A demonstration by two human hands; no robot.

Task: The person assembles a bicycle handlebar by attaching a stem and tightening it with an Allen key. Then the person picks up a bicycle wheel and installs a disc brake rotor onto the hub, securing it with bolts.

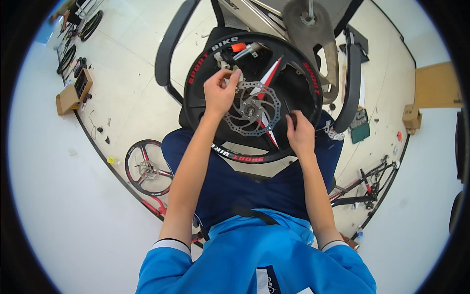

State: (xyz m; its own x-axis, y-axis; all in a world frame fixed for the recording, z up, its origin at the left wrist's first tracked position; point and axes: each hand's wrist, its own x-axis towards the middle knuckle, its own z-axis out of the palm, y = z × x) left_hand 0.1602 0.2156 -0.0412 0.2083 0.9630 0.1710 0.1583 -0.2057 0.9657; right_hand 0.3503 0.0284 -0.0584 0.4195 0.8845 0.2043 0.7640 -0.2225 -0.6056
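Observation:
A black bicycle wheel (196, 104) with red and white spoke accents lies flat across a chair in front of my lap. At its hub sits a silver disc brake rotor (270, 96), full of holes. My left hand (220, 93) is above the rotor's left edge, thumb and forefinger pinched together; whatever they hold is too small to make out. Over the wheel's right side, my right hand (300, 133) has its fingers closed round a thin dark tool (287, 105) pointing away from me. A silver metal cylinder (248, 50), an orange piece (238, 47) and a crumpled whitish piece (221, 61) rest on the wheel's far part.
Chair armrests (169, 49) flank the wheel, and a grey metal stand (313, 39) rises beyond it. Another wheel (148, 168) lies on the floor to the left, a bike frame (364, 188) to the right. Further off are a green case (361, 133) and a cardboard box (68, 100).

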